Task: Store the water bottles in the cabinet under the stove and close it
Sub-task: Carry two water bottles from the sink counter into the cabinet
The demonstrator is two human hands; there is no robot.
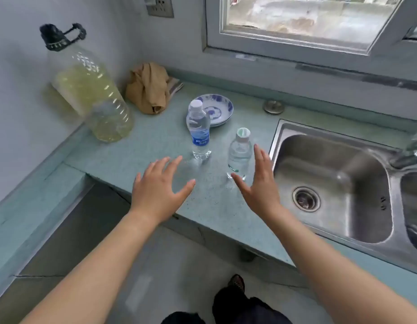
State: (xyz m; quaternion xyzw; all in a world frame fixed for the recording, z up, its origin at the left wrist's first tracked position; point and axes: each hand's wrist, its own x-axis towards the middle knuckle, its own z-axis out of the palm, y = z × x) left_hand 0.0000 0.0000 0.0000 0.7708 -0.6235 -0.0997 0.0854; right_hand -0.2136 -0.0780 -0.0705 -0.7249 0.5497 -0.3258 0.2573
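Observation:
Two small clear water bottles stand upright on the pale green countertop (156, 141). The one with a blue label (199, 130) and white cap is farther back; the one with a green-marked cap (239, 155) is nearer and to the right. My left hand (159, 188) hovers open, fingers spread, just short of the blue-label bottle and apart from it. My right hand (259, 181) is open beside the nearer bottle, its thumb close to the bottle's base and fingers along its right side, holding nothing. No stove or cabinet door can be made out.
A large jug of yellow oil (90, 94) stands at the left wall, a tan cloth (148, 88) behind it. A blue-and-white dish (217, 108) sits behind the bottles. A steel sink (331, 183) lies right. A lower counter step (27, 206) runs left.

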